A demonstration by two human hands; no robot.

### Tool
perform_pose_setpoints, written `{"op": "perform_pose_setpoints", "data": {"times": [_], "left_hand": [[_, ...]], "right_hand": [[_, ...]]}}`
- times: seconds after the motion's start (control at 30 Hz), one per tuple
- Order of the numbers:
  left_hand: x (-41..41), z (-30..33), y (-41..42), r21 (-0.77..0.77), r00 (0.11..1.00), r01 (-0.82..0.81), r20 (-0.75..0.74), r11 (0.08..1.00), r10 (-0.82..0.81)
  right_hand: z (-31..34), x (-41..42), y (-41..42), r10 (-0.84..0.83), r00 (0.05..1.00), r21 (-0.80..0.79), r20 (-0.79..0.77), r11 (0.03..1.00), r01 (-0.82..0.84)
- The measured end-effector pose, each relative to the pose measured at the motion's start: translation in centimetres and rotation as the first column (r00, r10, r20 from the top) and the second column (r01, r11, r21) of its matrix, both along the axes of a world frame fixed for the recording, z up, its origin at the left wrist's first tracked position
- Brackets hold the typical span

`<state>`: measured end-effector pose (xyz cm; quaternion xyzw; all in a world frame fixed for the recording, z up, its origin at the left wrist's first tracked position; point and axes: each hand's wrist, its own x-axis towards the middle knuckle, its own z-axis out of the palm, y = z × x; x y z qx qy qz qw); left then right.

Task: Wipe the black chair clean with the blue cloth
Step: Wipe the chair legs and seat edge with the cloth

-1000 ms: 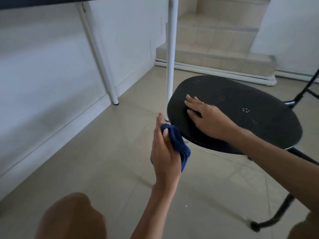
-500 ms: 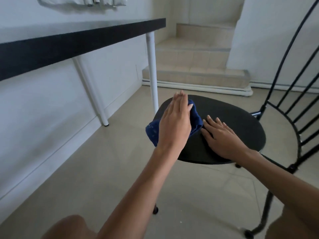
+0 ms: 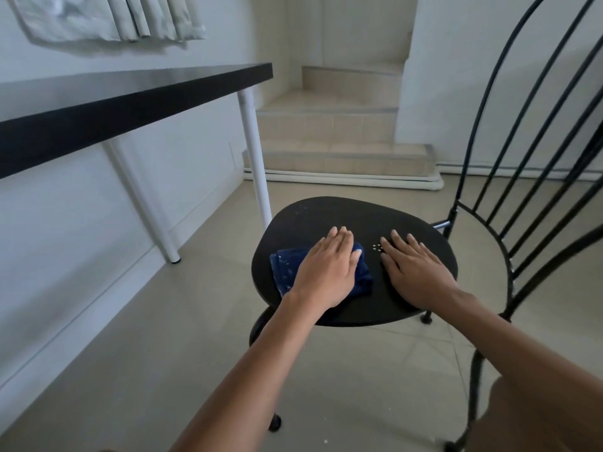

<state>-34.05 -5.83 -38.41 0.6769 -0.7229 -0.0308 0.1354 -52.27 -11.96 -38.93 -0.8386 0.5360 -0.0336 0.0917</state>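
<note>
The black chair (image 3: 346, 220) stands in the middle of the view, with a rounded flat seat and a wire back with curved bars on the right. A folded blue cloth (image 3: 285, 269) lies on the left part of the seat. My left hand (image 3: 326, 272) lies flat on top of the cloth, fingers together, pressing it onto the seat. My right hand (image 3: 414, 272) rests flat on the bare seat to the right of the cloth, fingers slightly spread, beside a small ring of holes in the seat.
A black-topped table (image 3: 130, 93) with white legs (image 3: 254, 158) stands left of the chair, one leg close to the seat's far left edge. Tiled steps (image 3: 336, 125) rise behind. White fabric (image 3: 107, 17) hangs on the wall at top left. The floor is beige tile.
My left hand carried the cloth from beside the seat's edge up onto the seat and flattened on it. My right hand shifted right along the seat. The camera rose and tilted up.
</note>
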Motion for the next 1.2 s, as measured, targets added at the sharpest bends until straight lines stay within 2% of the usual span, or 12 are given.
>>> {"op": "perform_pose_setpoints", "data": {"times": [0.1, 0.17, 0.3, 0.37, 0.43, 0.5, 0.6, 0.87, 1.03, 1.2], "left_hand": [[0.2, 1.2, 0.0, 0.09, 0.992, 0.032, -0.127, 0.995, -0.021], [1.2, 2.4, 0.0, 0.092, 0.975, 0.022, -0.221, 0.995, -0.001], [5.8, 3.5, -0.1, 0.011, 0.97, -0.137, -0.2, 0.991, 0.136], [8.2, 3.2, -0.2, 0.04, 0.959, -0.19, -0.207, 0.981, 0.194], [10.2, 2.6, -0.5, 0.073, 0.939, -0.211, -0.263, 0.975, 0.223], [11.6, 1.7, -0.8, 0.105, 0.899, -0.19, -0.38, 0.976, 0.216], [12.3, 0.6, -1.0, 0.125, 0.864, -0.158, -0.462, 0.979, 0.199], [10.8, 1.1, -2.4, 0.149, 0.896, -0.163, -0.392, 0.975, 0.209], [6.7, 1.3, -3.1, 0.166, 0.934, -0.033, -0.346, 0.986, 0.089], [2.6, 1.1, -3.7, 0.175, 0.94, 0.086, -0.341, 0.981, -0.021]], "right_hand": [[0.0, -0.1, -0.1, -0.001, 1.0, 0.009, 0.014, 1.0, 0.001], [0.2, 0.0, -0.1, 0.002, 0.999, 0.005, 0.054, 1.0, -0.002], [1.0, 1.6, 1.0, 0.064, 0.968, -0.138, 0.241, 0.99, -0.031], [2.1, 3.3, 1.8, 0.124, 0.92, -0.187, 0.373, 0.981, -0.056], [3.1, 5.1, 2.7, 0.201, 0.883, -0.178, 0.424, 0.975, -0.136], [3.4, 6.8, 3.8, 0.275, 0.894, -0.107, 0.353, 0.961, -0.254], [2.1, 8.7, 4.6, 0.291, 0.951, -0.044, 0.1, 0.957, -0.288], [2.1, 5.2, 2.5, 0.126, 0.99, -0.07, -0.068, 0.989, -0.13], [1.1, 2.3, 4.4, -0.044, 0.998, -0.148, 0.041, 0.988, 0.05], [0.0, -0.5, 6.2, -0.187, 0.959, -0.187, 0.214, 0.955, 0.229]]}}
